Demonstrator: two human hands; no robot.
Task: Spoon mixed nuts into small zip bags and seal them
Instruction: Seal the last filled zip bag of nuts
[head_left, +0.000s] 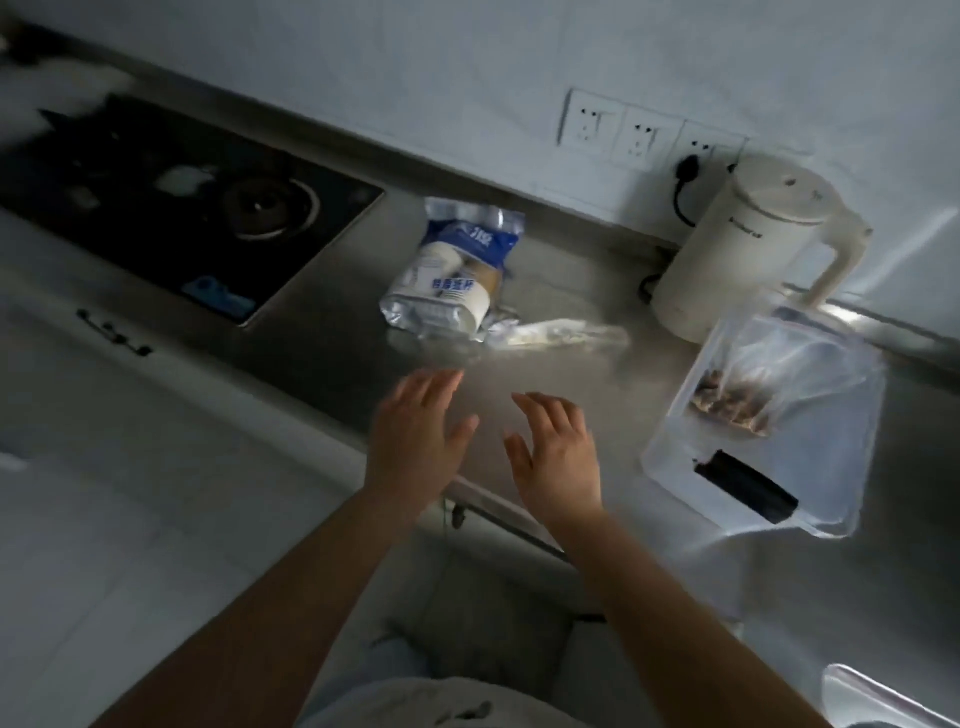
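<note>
— Two hands are over the steel counter (545, 291) and both hold nothing. The left hand (415, 441) and the right hand (558, 457) have the fingers spread and relaxed, palms down, just above the near edge.

— How far is the task, do you think?

— I judge it is at the very beginning. One large clear zip bag with a red strip (769, 415) lies at the right, and a small heap of brown mixed nuts (727, 402) is inside it. A black flat object (745, 486) is also there, on or in the bag; I cannot tell which.

— Any small bag filled or sealed?

— None that I can see. A long clear plastic packet (561, 335) lies in the middle; its contents are too blurred, perhaps a spoon. Beside it on the left is a blue and white pack of paper cups (452, 275). A white electric kettle (748, 249) stands far right, a black gas hob (171, 202) far left.

— So everything is left?

— Yes, scooping and sealing both seem not yet done.
</note>
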